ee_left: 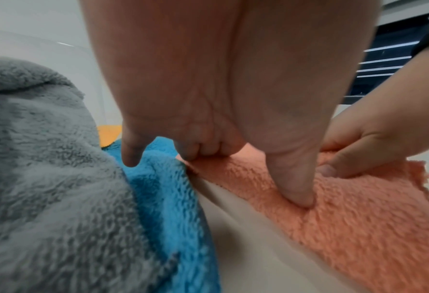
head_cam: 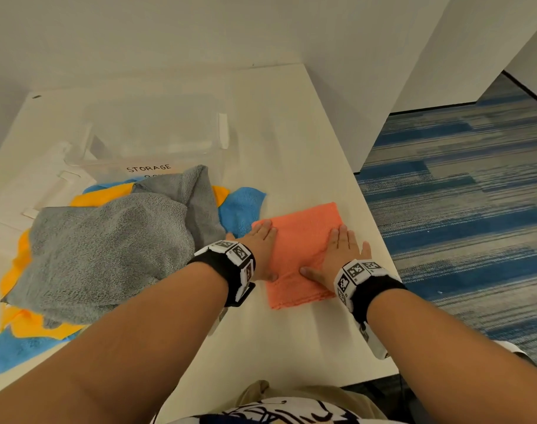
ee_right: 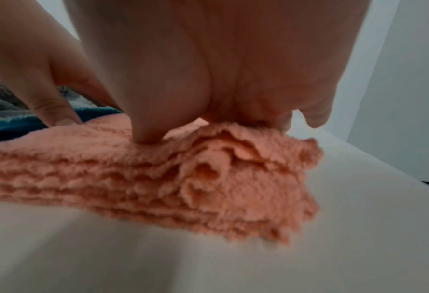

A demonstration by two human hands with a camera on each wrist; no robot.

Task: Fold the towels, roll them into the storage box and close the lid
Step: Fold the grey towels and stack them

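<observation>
A folded orange towel [head_cam: 304, 249] lies flat on the white table [head_cam: 291, 338] in front of me. My left hand [head_cam: 262, 246] presses flat on its left edge and my right hand [head_cam: 340, 252] presses flat on its right side, fingers straight. In the left wrist view the left hand [ee_left: 208, 150] rests on the orange towel [ee_left: 358, 228], thumb down on the cloth. The right wrist view shows the right hand [ee_right: 208, 119] on the stacked layers of the orange towel [ee_right: 183, 178]. A clear storage box [head_cam: 157, 139] labelled STORAGE stands at the back left.
A heap of unfolded towels lies left of my hands: a grey towel [head_cam: 108, 252] on top, a yellow towel [head_cam: 102, 194] and a blue towel [head_cam: 241, 209] under it. The box's clear lid [head_cam: 44, 194] lies by the heap. The table's right edge [head_cam: 377, 240] drops to blue carpet.
</observation>
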